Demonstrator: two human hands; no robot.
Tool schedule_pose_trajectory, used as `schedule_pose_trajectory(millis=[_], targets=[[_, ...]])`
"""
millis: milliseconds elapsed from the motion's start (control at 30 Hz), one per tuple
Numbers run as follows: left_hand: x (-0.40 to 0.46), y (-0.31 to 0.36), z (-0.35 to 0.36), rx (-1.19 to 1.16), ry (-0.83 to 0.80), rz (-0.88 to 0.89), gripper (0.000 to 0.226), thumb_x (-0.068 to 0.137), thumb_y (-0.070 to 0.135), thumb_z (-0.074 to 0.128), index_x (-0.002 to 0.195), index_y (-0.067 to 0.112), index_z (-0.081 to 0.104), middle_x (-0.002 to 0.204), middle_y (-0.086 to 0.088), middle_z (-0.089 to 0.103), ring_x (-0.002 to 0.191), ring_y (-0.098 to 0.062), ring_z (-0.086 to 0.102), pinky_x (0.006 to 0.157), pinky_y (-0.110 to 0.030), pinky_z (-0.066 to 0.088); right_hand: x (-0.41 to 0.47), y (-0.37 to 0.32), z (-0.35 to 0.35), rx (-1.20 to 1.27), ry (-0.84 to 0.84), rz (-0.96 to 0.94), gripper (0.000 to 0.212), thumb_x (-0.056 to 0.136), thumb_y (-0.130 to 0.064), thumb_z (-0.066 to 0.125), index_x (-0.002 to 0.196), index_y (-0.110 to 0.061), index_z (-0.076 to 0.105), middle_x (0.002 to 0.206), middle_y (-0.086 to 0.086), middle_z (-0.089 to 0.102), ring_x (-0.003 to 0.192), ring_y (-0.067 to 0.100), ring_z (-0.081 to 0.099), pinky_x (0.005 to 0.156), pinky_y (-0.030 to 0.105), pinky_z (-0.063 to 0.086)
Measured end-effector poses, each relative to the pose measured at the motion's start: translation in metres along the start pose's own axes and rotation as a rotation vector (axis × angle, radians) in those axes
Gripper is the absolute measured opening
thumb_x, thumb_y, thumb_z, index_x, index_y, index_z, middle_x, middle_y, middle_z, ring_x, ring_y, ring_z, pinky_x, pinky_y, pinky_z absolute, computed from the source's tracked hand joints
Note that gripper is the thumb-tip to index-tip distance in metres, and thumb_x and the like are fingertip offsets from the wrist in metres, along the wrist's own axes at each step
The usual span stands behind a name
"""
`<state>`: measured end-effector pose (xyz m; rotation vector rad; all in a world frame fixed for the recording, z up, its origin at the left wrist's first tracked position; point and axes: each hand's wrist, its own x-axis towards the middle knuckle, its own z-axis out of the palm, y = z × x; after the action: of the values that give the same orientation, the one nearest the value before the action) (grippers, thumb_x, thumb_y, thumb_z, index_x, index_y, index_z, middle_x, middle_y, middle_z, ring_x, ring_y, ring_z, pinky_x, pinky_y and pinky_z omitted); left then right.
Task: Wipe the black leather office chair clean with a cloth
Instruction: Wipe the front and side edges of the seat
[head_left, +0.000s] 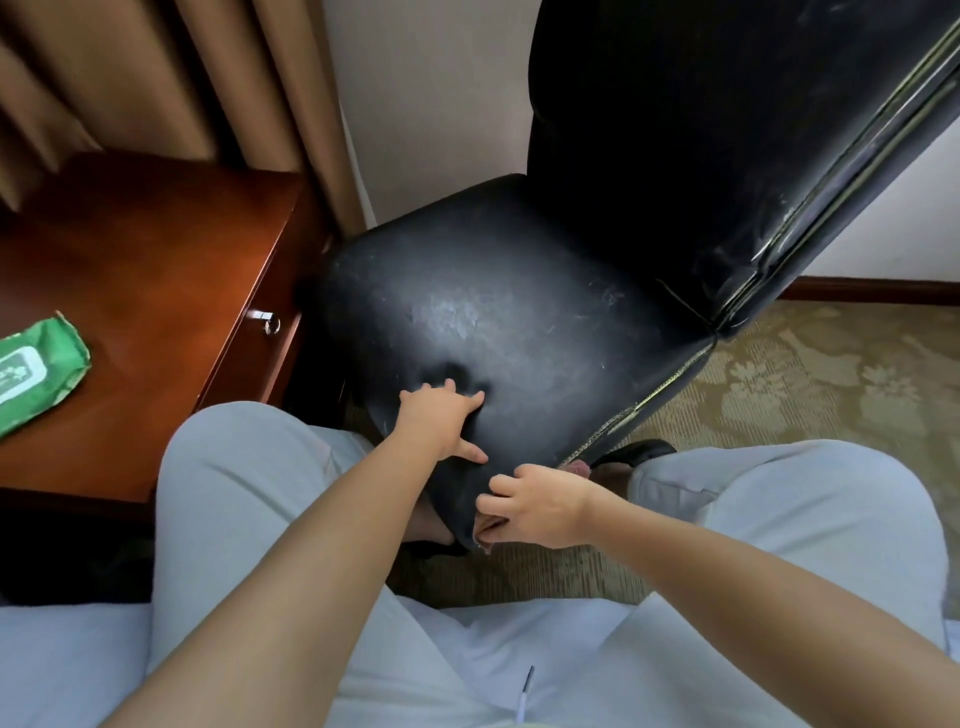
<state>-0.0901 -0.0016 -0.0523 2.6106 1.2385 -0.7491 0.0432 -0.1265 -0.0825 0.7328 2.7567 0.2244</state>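
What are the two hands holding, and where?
The left hand presses flat on the chair seat near its front and holds nothing. The right hand curls round the seat's front edge; a cloth in its grip cannot be told.

Chair (545, 312) right of desk (145, 249), wipes packet (36, 369) on desk, curtain (182, 78) behind.

The black leather chair (519, 332) is seen standing on the carpet, its seat scuffed and dulled with grey smears, its tall backrest cracked along the piping. A small brownish cloth (485, 535) is bunched against the seat's front edge.
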Motion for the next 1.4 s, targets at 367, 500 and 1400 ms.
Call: schedule_pose_trajectory(millis=[367, 500, 1400], targets=[[0.001, -0.002, 0.003, -0.014, -0.01, 0.009, 0.094, 0.076, 0.072, 0.058, 0.151, 0.039, 0.011, 0.157, -0.008, 0.02, 0.138, -0.034, 0.03, 0.102, -0.048, 0.038, -0.005, 0.007, 0.002, -0.033, -0.017, -0.06, 0.02, 0.076, -0.038, 0.069, 0.095, -0.042, 0.066, 0.105, -0.009, 0.057, 0.084, 0.014, 0.05, 0.053, 0.024, 0.036], [0.002, -0.001, 0.003, 0.005, -0.006, 0.011, 0.094, 0.076, 0.073, 0.057, 0.151, 0.039, 0.012, 0.156, -0.008, 0.022, 0.136, -0.034, 0.033, 0.1, -0.045, 0.04, 0.0, 0.001, 0.003, -0.038, -0.055, -0.088, 0.023, 0.071, -0.039, 0.074, 0.092, -0.043, 0.068, 0.101, -0.009, 0.058, 0.082, 0.014, 0.05, 0.051, 0.024, 0.033], [-0.007, 0.007, 0.016, -0.095, -0.055, -0.054, 0.095, 0.08, 0.079, 0.04, 0.15, 0.041, -0.011, 0.161, -0.002, -0.013, 0.147, -0.034, -0.007, 0.11, -0.064, 0.02, -0.007, -0.002, 0.01, -0.065, 0.009, -0.014, 0.017, 0.076, -0.033, 0.068, 0.093, -0.033, 0.066, 0.109, -0.007, 0.058, 0.085, 0.016, 0.051, 0.057, 0.026, 0.041]])
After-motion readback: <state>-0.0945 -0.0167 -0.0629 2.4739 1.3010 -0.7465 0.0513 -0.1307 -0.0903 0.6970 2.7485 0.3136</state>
